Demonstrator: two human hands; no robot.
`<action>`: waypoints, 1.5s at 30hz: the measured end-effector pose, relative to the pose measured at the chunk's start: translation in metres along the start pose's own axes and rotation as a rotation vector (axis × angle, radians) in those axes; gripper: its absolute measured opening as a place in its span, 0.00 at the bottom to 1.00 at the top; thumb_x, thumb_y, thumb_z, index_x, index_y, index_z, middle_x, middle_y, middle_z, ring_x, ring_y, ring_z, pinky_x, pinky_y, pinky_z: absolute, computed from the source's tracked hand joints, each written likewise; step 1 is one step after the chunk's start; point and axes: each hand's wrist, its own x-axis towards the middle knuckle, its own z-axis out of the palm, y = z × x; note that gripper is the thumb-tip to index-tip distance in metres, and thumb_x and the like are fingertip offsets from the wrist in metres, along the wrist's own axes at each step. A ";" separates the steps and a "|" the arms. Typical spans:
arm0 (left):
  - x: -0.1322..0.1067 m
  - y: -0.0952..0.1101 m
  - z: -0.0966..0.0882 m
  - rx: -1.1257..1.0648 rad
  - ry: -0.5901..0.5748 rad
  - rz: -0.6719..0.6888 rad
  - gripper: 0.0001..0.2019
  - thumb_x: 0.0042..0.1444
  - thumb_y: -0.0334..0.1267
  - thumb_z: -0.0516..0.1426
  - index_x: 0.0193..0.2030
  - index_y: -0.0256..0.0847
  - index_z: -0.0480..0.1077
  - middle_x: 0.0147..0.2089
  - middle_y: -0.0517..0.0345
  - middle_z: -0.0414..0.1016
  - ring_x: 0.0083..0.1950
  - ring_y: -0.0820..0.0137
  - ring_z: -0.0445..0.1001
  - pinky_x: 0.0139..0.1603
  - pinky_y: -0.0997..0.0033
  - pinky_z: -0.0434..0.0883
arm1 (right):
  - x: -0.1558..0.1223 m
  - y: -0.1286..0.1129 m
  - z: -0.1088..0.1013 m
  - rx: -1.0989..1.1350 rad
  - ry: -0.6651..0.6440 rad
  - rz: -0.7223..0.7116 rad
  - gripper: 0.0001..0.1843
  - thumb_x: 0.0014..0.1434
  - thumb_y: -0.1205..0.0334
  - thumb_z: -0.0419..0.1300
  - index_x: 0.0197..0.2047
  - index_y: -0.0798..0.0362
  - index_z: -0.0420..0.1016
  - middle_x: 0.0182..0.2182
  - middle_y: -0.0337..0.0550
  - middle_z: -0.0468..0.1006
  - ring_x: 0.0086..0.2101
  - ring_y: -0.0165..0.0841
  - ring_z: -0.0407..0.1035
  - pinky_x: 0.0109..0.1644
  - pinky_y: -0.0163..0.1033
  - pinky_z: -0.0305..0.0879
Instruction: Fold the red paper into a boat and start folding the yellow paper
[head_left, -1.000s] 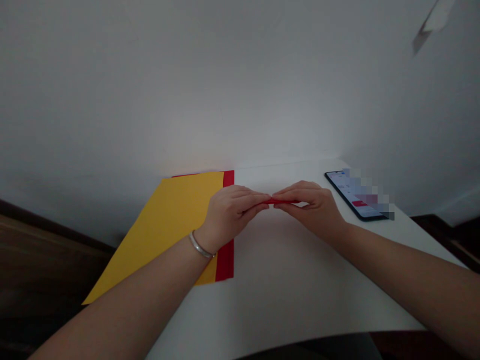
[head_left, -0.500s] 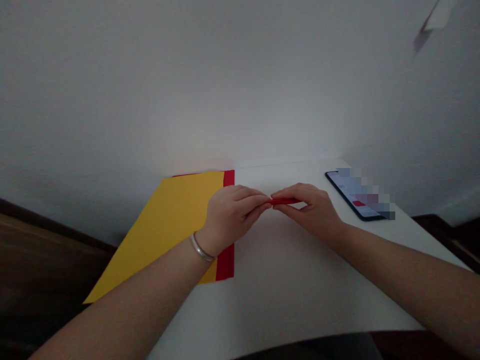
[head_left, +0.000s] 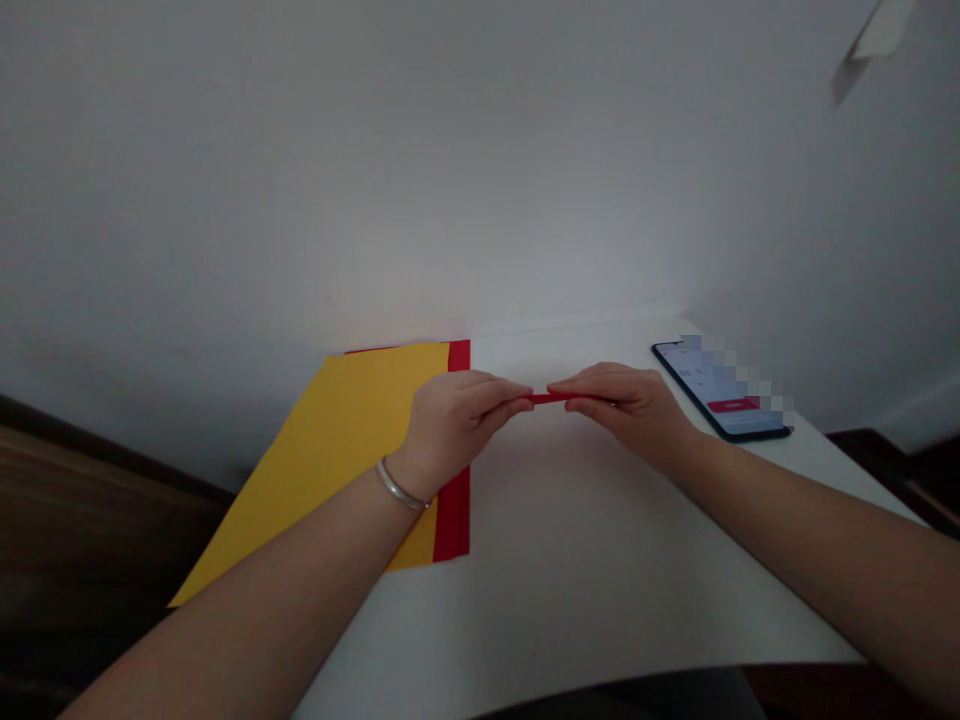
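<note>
Between my two hands, a narrow piece of folded red paper [head_left: 550,398] is held above the table, seen nearly edge-on. My left hand [head_left: 466,412] pinches its left end with thumb and fingers, and a silver bangle circles that wrist. The right end is gripped by my right hand [head_left: 626,400], thumb below and fingers on top. Most of the piece is hidden by the fingers. Under my left hand and forearm lies a yellow paper sheet [head_left: 330,440], with red paper [head_left: 453,510] showing along its right edge.
A phone [head_left: 720,395] with a lit, partly blurred screen lies at the right of the white table [head_left: 585,580]. Behind the table stands a pale wall [head_left: 480,180]. A brown wooden surface [head_left: 90,500] is at the left.
My fingertips have moved apart, the left hand slightly left and the right hand slightly right. More of the red paper shows between them.
</note>
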 end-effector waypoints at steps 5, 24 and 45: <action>-0.003 -0.006 0.000 -0.051 -0.026 -0.189 0.12 0.59 0.48 0.58 0.43 0.47 0.78 0.36 0.60 0.82 0.34 0.70 0.79 0.34 0.73 0.72 | -0.002 0.004 0.000 0.041 0.060 0.183 0.11 0.60 0.58 0.59 0.43 0.45 0.82 0.38 0.40 0.83 0.38 0.36 0.77 0.44 0.43 0.73; -0.003 -0.021 0.008 -0.263 -0.024 -0.471 0.09 0.60 0.41 0.56 0.39 0.40 0.76 0.32 0.59 0.80 0.29 0.72 0.75 0.28 0.74 0.71 | 0.002 0.022 -0.004 0.127 0.109 0.640 0.11 0.52 0.54 0.63 0.28 0.51 0.80 0.21 0.40 0.80 0.20 0.31 0.70 0.19 0.34 0.62; -0.007 -0.009 0.020 0.271 -0.479 0.111 0.17 0.65 0.37 0.50 0.58 0.35 0.69 0.58 0.45 0.72 0.55 0.63 0.73 0.56 0.58 0.70 | 0.001 0.028 -0.002 -0.520 -0.186 0.157 0.15 0.63 0.62 0.53 0.45 0.53 0.79 0.43 0.47 0.81 0.42 0.38 0.74 0.48 0.46 0.69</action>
